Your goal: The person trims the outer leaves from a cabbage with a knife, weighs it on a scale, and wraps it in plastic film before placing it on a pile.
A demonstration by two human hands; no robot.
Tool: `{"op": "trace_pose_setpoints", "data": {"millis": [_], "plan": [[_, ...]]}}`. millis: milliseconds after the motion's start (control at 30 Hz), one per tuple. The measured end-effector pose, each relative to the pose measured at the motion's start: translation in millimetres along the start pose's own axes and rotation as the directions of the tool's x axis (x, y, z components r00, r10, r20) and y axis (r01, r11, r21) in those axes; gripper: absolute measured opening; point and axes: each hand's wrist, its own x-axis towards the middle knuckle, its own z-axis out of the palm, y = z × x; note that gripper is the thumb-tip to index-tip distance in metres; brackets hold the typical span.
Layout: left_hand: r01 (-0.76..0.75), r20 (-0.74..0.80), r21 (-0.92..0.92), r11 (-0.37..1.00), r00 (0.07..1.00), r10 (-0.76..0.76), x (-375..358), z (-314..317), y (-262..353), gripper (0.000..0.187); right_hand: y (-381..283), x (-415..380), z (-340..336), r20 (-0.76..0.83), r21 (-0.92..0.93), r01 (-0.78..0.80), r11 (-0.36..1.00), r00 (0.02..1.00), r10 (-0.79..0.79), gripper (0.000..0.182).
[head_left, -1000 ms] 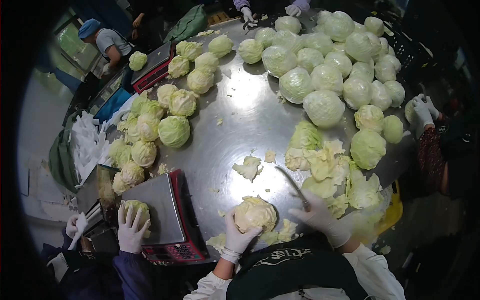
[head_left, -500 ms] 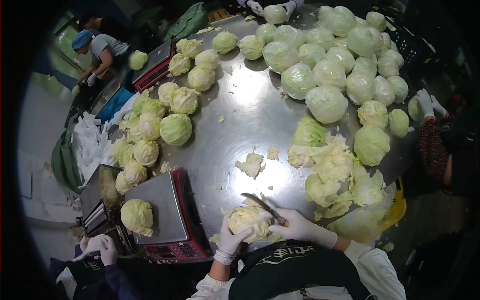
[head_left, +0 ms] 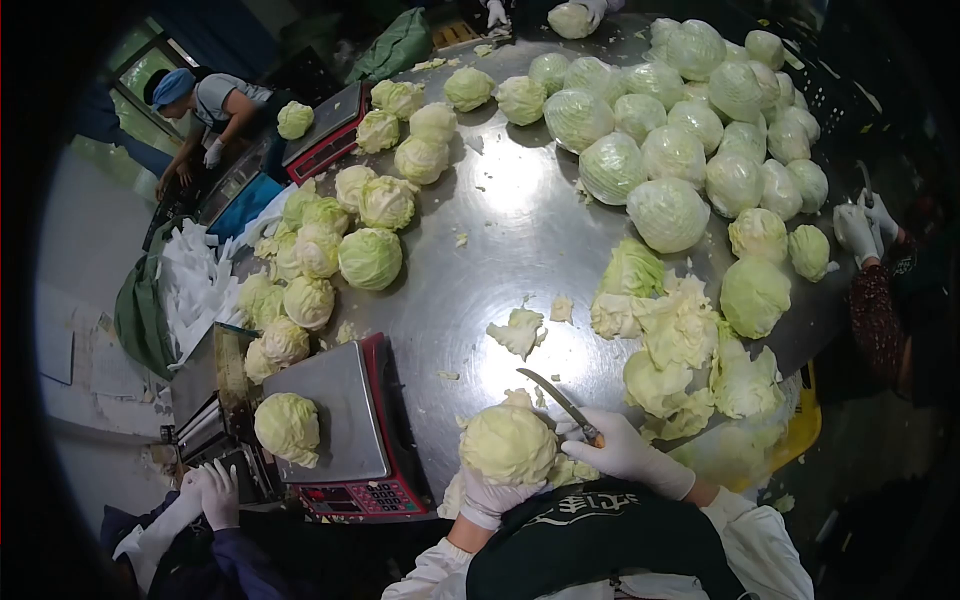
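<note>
My left hand point(head_left: 492, 496), in a white glove, is wrapped round the lower side of a pale cabbage point(head_left: 508, 445) just in front of my apron. Gloved as well, my right hand point(head_left: 622, 447) grips the handle of a curved knife point(head_left: 560, 402). Its blade points up and to the left, apart from the cabbage. Some trimmed leaf lies between the cabbage and my right wrist. Just beyond, leaf scraps point(head_left: 519, 332) lie on the metal table point(head_left: 460, 300). A heap of loose outer leaves point(head_left: 672, 345) is to the right of the knife.
At left, a red scale point(head_left: 385, 425) bears one cabbage point(head_left: 287, 430). Unwrapped cabbages point(head_left: 370, 259) line the table's left side; several film-wrapped ones point(head_left: 668, 215) crowd the far right. A yellow container point(head_left: 800, 430) is at the right edge. Co-workers stand around, one holding a knife point(head_left: 866, 180).
The cabbage has been turned in my left hand, showing its smooth rounded side. My right hand and knife have drawn away to the right. The right-hand co-worker now shows a knife.
</note>
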Motion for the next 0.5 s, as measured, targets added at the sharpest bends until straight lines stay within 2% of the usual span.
{"op": "trace_pose_setpoints", "data": {"millis": [33, 67, 100, 133, 167, 200, 233, 267, 300, 333, 367, 400, 433, 467, 500], "plan": [[-0.06, 0.083, 0.273, 0.96, 0.996, 0.039, 1, 0, -2, 0.073, -8, -1, 1, 0.022, -0.046, -0.008, 0.999, 1.0, 0.009, 0.033], [-0.064, 0.087, 0.275, 0.959, 0.995, 0.041, -1, 3, 1, 0.073, -13, -1, 4, -0.042, -0.038, 0.109, 0.993, 0.993, -0.111, 0.029], [0.146, 0.201, -0.149, 0.978, 0.973, -0.115, -5, 7, 6, 0.076, -11, -2, 4, -0.042, -0.04, 0.117, 0.992, 0.992, -0.118, 0.029], [0.374, 0.367, -0.504, 0.779, 0.909, -0.199, -7, 13, 13, 0.078, -8, -3, 3, -0.04, -0.013, 0.062, 0.998, 0.997, -0.063, 0.027], [0.367, 0.374, -0.491, 0.79, 0.908, -0.19, -4, 22, 21, 0.078, -5, -2, 2, -0.034, 0.013, 0.013, 1.0, 0.999, -0.013, 0.025], [0.307, 0.297, -0.586, 0.75, 0.942, -0.154, 1, 35, 30, 0.078, -5, -1, -1, -0.044, -0.072, 0.08, 0.994, 0.996, -0.083, 0.039], [0.236, 0.218, -0.671, 0.703, 0.969, -0.118, 7, 47, 40, 0.077, -11, -6, -1, -0.04, 0.078, -0.053, 0.996, 0.998, 0.057, 0.038], [0.157, 0.134, -0.749, 0.644, 0.987, -0.086, 12, 55, 50, 0.076, -8, -6, -3, -0.055, 0.003, -0.021, 1.0, 0.998, 0.021, 0.038], [0.145, 0.142, -0.742, 0.655, 0.988, -0.058, 22, 49, 62, 0.076, -3, -7, -6, -0.066, -0.075, 0.012, 0.997, 0.998, -0.017, 0.039], [0.078, 0.128, -0.592, 0.802, 0.992, -0.002, 37, 33, 75, 0.08, 2, -8, -6, -0.073, -0.03, 0.028, 0.999, 0.997, -0.03, 0.045], [-0.001, 0.121, -0.42, 0.908, 0.991, 0.057, 46, 28, 88, 0.083, -12, -11, -3, -0.144, 0.03, 0.052, 0.998, 0.988, -0.047, 0.042], [-0.147, -0.104, -0.243, 0.959, 0.987, 0.125, 58, 43, 108, 0.091, -11, -12, -2, -0.169, 0.017, 0.054, 0.998, 0.984, -0.05, 0.041], [-0.247, -0.243, -0.278, 0.928, 0.953, 0.181, 73, 55, 129, 0.093, -8, -14, -4, -0.195, 0.002, 0.057, 0.998, 0.979, -0.055, 0.041], [-0.315, -0.265, -0.337, 0.887, 0.936, 0.231, 88, 59, 150, 0.093, -7, -17, -6, -0.184, -0.013, 0.08, 0.997, 0.98, -0.081, 0.041], [-0.376, -0.288, -0.395, 0.838, 0.917, 0.275, 103, 58, 172, 0.092, -6, -21, -10, -0.16, 0.034, -0.018, 0.999, 0.987, 0.024, 0.046]]}}
